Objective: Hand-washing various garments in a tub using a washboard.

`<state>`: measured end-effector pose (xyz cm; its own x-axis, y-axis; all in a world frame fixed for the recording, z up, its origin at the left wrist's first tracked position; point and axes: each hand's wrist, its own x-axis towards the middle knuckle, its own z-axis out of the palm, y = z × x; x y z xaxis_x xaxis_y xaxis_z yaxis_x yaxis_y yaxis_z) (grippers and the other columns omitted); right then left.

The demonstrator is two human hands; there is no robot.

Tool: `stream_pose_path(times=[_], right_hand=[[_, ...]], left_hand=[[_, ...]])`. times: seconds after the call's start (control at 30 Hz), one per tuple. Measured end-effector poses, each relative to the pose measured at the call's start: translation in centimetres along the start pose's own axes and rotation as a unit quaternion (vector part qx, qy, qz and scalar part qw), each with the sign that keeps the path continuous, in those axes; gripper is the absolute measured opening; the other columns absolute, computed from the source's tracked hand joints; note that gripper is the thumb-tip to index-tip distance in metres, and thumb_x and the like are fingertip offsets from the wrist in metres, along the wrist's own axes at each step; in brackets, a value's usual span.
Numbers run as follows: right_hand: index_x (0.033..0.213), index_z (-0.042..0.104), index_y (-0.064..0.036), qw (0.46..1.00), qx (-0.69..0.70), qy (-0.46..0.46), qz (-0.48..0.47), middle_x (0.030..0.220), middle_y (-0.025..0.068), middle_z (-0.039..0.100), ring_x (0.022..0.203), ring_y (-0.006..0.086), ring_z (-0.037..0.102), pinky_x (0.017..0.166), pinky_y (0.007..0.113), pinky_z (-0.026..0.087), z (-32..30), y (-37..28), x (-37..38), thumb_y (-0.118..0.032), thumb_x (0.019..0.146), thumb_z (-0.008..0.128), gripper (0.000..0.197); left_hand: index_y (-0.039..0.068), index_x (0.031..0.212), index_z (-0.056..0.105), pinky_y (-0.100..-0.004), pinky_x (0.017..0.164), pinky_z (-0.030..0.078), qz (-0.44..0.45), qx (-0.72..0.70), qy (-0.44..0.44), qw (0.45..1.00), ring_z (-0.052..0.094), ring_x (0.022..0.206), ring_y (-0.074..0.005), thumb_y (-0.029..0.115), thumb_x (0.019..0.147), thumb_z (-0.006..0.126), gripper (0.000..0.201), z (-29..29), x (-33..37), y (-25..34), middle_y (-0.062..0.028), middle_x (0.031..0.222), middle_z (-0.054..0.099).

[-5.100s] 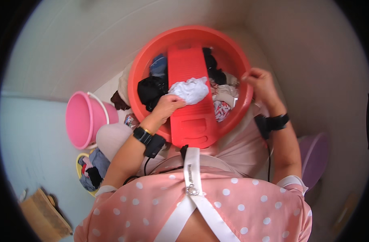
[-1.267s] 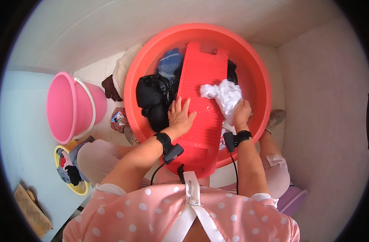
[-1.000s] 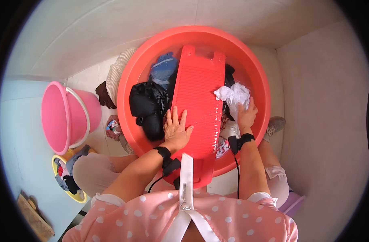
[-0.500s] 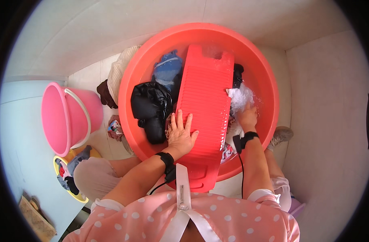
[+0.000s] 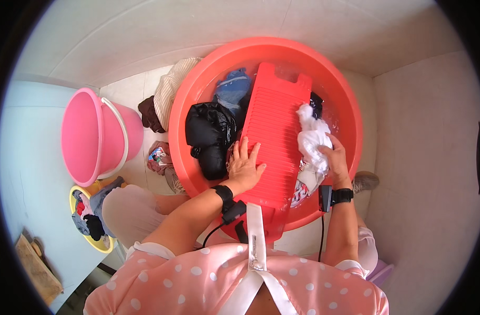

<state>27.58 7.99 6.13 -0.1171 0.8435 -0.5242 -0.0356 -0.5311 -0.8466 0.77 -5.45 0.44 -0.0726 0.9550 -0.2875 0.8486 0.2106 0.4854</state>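
A red washboard (image 5: 275, 123) leans inside a round red basin (image 5: 190, 84) of water, its near end toward my body. My left hand (image 5: 244, 169) lies on the board's left edge with the fingers spread. Right of the board, my right hand (image 5: 335, 160) pinches a wet white cloth (image 5: 313, 137), raised at the board's right edge. Below the cloth lies a patterned red-and-white fabric (image 5: 300, 193). On the board's left are a shiny black garment (image 5: 211, 134) and a blue garment (image 5: 233, 86). Another dark cloth (image 5: 316, 105) sits behind the white one.
A pink bucket (image 5: 131, 123) with a white handle lies to the left. Nearer stands a yellow container (image 5: 104, 243) of clothes. Striped cloth (image 5: 176, 79), brown cloth (image 5: 151, 113) and a reddish cloth (image 5: 158, 157) lie on the floor beside the basin. Walls close in behind and right.
My right hand has lifted the white cloth out of the splashing water, up beside the board. The left hand stays on the board's edge. The whole view has shifted slightly.
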Motion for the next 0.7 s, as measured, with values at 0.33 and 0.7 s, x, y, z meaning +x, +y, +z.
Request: stream_pose_path(times=[0.33, 0.7], right_hand=[[0.129, 0.066, -0.0107, 0.927, -0.300, -0.116, -0.190, 0.125, 0.0115, 0.061, 0.121, 0.0290, 0.054, 0.107, 0.038, 0.041, 6.4, 4.1, -4.9, -0.001, 0.075, 0.066, 0.055], [0.123, 0.064, -0.0134, 0.743, -0.548, -0.021, -0.384, 0.117, 0.0120, 0.059, 0.102, 0.0396, 0.053, 0.088, 0.051, 0.043, 9.9, 10.9, -10.8, -0.012, 0.083, 0.065, 0.039]], left_hand=[[0.005, 0.132, 0.060, -0.0415, 0.108, 0.040, -0.134, -0.513, 0.040, 0.847, 0.051, 0.130, -0.0373, 0.041, 0.103, 0.044, 0.049, -2.3, 8.3, 1.6, -0.0209, 0.137, 0.058], [0.006, 0.134, 0.052, -0.0493, 0.086, 0.044, 0.230, 0.015, 0.024, 0.973, 0.051, 0.102, -0.0349, 0.023, 0.087, 0.067, 0.053, -1.6, -4.1, 0.0, -0.0147, 0.111, 0.055]])
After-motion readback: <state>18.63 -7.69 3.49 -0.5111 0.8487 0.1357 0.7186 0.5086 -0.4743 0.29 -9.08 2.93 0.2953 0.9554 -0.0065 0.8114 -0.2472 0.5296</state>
